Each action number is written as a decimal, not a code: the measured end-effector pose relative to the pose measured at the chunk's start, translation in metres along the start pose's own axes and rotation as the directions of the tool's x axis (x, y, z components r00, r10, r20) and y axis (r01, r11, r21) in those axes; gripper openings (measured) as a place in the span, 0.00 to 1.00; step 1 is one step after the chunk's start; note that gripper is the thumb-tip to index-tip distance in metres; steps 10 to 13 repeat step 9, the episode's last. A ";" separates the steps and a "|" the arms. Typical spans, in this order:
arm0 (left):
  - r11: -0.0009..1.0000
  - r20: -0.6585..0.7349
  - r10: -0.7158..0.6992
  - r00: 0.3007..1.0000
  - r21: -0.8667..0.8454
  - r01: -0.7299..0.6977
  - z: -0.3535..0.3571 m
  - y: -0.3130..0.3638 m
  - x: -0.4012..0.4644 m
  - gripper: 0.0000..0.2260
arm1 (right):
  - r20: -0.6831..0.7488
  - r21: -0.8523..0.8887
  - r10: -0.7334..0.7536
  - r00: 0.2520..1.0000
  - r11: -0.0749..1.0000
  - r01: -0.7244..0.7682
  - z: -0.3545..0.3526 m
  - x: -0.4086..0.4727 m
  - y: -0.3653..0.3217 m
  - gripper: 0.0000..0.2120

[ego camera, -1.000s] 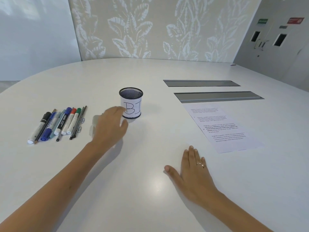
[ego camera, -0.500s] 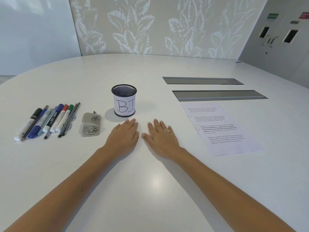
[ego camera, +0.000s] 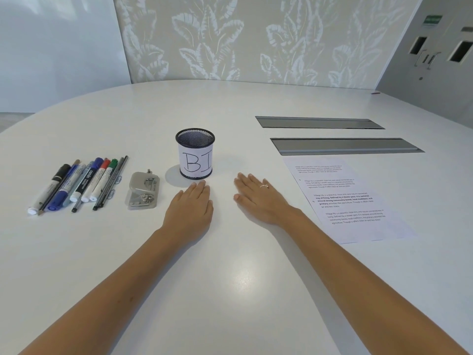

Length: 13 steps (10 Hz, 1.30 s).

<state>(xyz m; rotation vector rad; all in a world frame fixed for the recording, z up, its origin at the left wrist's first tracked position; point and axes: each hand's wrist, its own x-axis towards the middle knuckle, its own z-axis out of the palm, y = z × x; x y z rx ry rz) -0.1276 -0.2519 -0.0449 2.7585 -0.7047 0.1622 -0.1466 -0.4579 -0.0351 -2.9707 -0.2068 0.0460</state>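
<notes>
My left hand [ego camera: 190, 206] lies flat, palm down, on the white table [ego camera: 230, 290], its fingertips just short of a black mesh pen cup [ego camera: 195, 153] with a paper label reading "BI". My right hand [ego camera: 258, 198] also lies flat with straight fingers, a ring on one finger, to the right of the cup. Neither hand holds anything. Left of my left hand sits a grey metal hole punch [ego camera: 143, 190]. Further left, a row of several markers and pencils [ego camera: 79, 184] lies side by side.
A printed sheet of paper [ego camera: 345, 198] lies to the right of my right hand. Two grey cable slots [ego camera: 343, 146] are set into the table behind it. A leaf-patterned wall and a grey door stand beyond the table's far edge.
My left hand left the hole punch and came down flat in front of the cup. My right hand slid forward beside it, then a little to the right.
</notes>
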 end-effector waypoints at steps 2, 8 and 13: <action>0.999 0.023 0.041 0.999 0.006 -0.041 0.001 -0.006 0.003 0.22 | -0.012 -0.009 -0.223 0.975 0.975 0.223 0.009 -0.015 -0.012 0.23; 0.893 0.004 0.201 0.980 -0.413 -0.182 -0.012 -0.012 -0.003 0.16 | -0.330 0.862 0.596 0.732 0.506 -0.024 -0.005 -0.078 -0.011 0.17; 0.879 -0.025 0.243 0.970 -0.417 -0.232 -0.013 -0.010 -0.009 0.15 | -0.346 0.850 0.625 0.699 0.524 -0.048 -0.004 -0.086 -0.015 0.15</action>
